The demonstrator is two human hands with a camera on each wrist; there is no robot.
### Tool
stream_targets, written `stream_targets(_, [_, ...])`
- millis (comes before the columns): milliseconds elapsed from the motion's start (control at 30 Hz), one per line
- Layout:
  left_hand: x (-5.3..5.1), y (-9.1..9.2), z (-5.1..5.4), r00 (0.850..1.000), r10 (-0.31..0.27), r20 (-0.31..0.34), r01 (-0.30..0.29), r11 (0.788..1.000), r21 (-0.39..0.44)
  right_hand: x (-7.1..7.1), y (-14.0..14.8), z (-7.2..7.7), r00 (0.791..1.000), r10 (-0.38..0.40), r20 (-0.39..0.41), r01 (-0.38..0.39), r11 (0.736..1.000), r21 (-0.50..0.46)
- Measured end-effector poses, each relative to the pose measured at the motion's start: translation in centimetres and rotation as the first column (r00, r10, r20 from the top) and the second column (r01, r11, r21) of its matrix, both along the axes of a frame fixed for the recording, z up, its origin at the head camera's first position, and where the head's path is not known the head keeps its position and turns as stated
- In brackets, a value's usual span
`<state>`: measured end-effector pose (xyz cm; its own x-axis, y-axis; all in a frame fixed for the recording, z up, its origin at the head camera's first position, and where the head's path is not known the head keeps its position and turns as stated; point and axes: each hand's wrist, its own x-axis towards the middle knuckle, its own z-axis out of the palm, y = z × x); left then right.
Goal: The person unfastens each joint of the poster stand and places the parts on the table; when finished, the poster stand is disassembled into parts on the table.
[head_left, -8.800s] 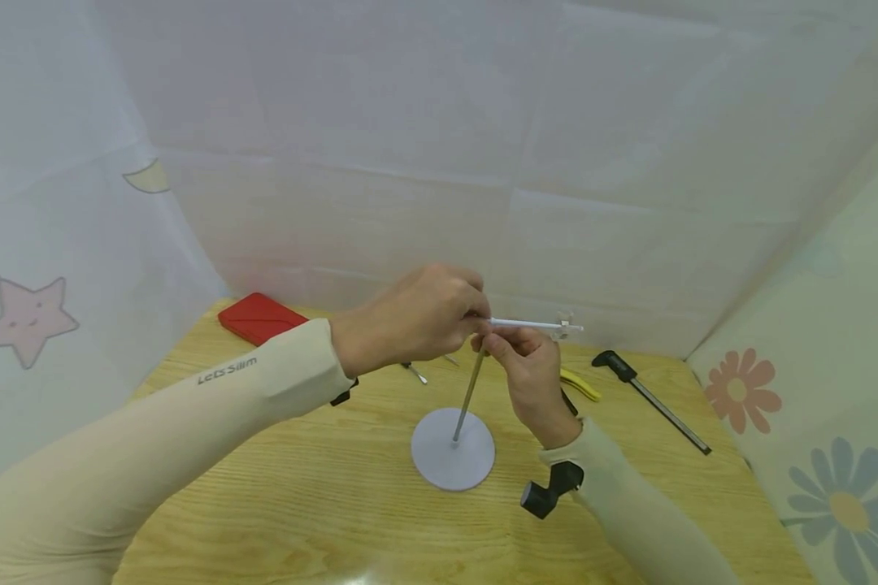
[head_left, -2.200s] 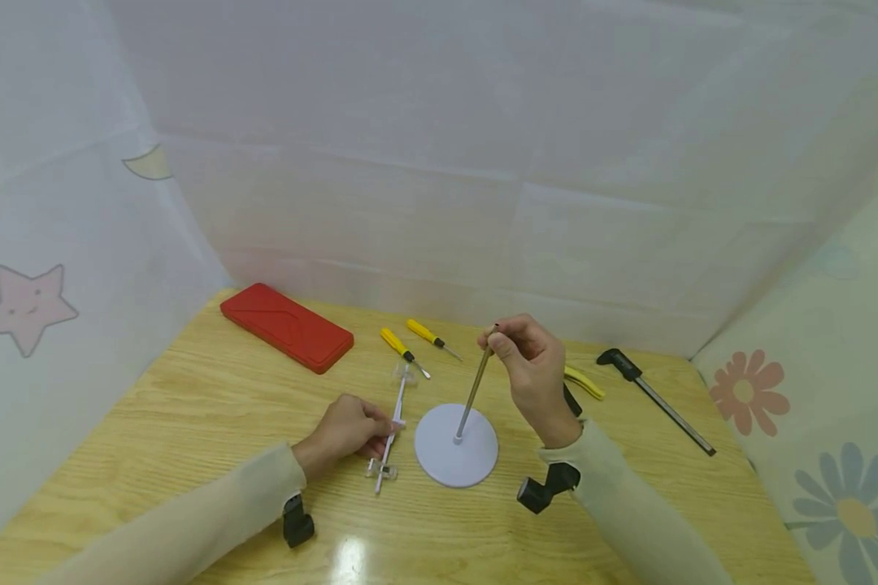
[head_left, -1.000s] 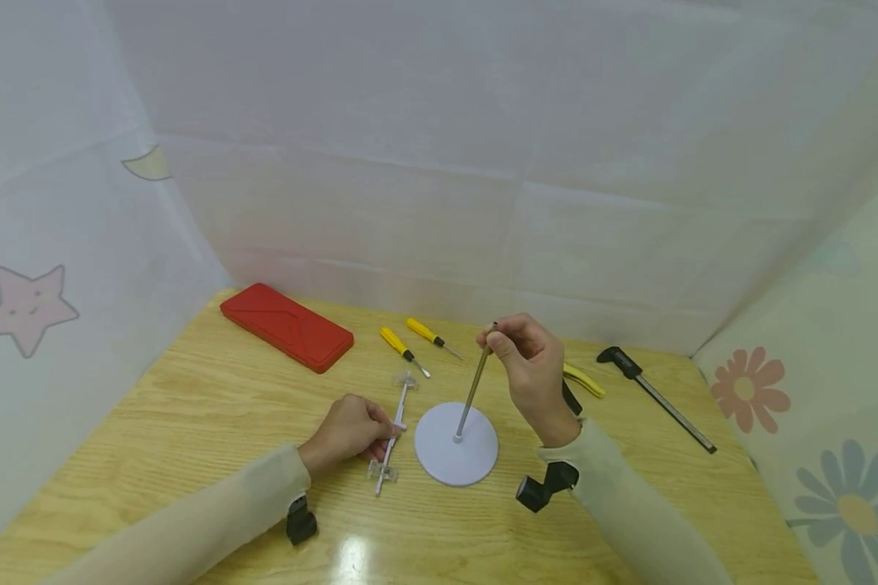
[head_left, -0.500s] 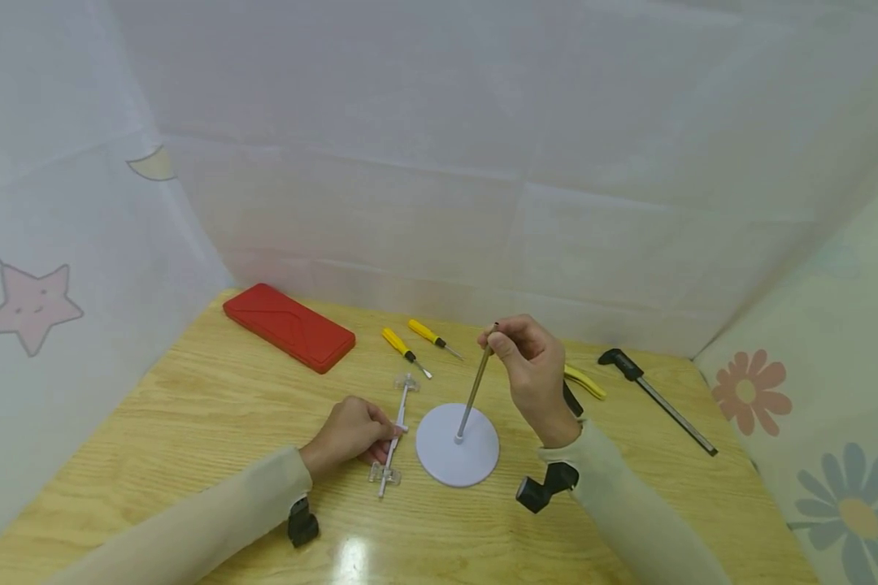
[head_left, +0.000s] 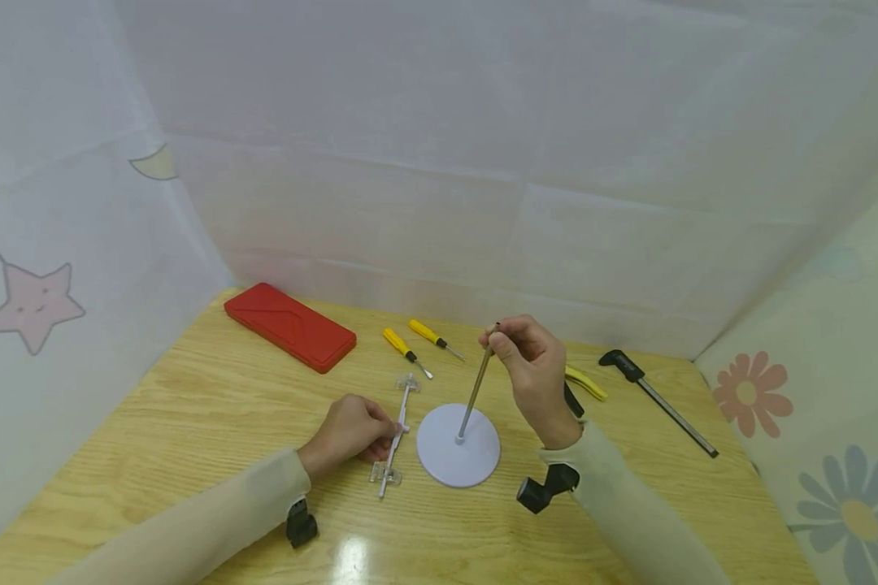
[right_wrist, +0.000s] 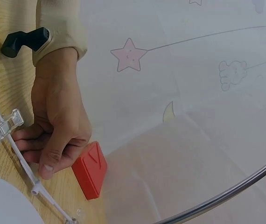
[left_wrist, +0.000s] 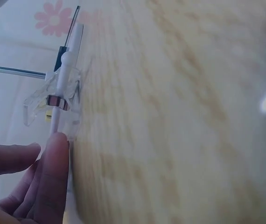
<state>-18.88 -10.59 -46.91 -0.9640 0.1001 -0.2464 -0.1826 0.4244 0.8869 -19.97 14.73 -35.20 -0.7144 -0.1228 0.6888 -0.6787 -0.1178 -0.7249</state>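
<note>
A round white base (head_left: 458, 463) stands on the table with a thin metal rod (head_left: 474, 396) rising from it, leaning slightly right. My right hand (head_left: 534, 374) pinches the top of that rod between thumb and fingers. Left of the base lies a white bar (head_left: 391, 455) with a clear plastic clip at each end. My left hand (head_left: 351, 429) holds the bar near its middle, low at the table. In the left wrist view, fingers (left_wrist: 53, 172) touch the bar beside one clear clip (left_wrist: 37, 100). The right wrist view shows the bar's small central collar (right_wrist: 36, 190).
Behind are a red case (head_left: 290, 325) and two yellow screwdrivers (head_left: 398, 343) (head_left: 426, 331). Yellow-handled pliers (head_left: 585, 382) lie partly hidden behind my right hand. A black-headed caliper (head_left: 658, 400) lies at the right. White patterned cloth (head_left: 424, 219) hangs around the table.
Earlier both hands were together at the rod's top with the white bar there. The bar was then lowered to the table by my left hand. Over the last second hardly anything has moved.
</note>
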Motion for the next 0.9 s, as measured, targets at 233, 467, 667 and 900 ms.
stream_targets(233, [-0.5, 0.2, 1.2, 0.974, -0.027, -0.225, 0.004, 0.995, -0.100, 0.0, 0.2, -0.4, 0.999, 0.034, 0.000, -0.034, 0.999, 0.041])
stream_targets(467, [-0.2, 2.0, 2.9, 0.916, -0.153, -0.372, 0.136, 0.988, -0.071, 0.1, 0.3, -1.2, 0.991, 0.061, 0.123, -0.077, 0.988, 0.130])
stream_targets(667, [-0.1, 4.1, 3.3, 0.901, -0.219, -0.374, 0.212, 0.975, -0.061, 0.3, 0.5, -2.0, 0.978, 0.055, 0.200, -0.094, 0.977, 0.194])
stream_targets(900, [-0.5, 5.6, 2.9, 0.884, -0.311, -0.349, 0.283, 0.950, -0.131, 0.3, 0.9, -3.2, 0.977, 0.074, 0.198, -0.121, 0.965, 0.234])
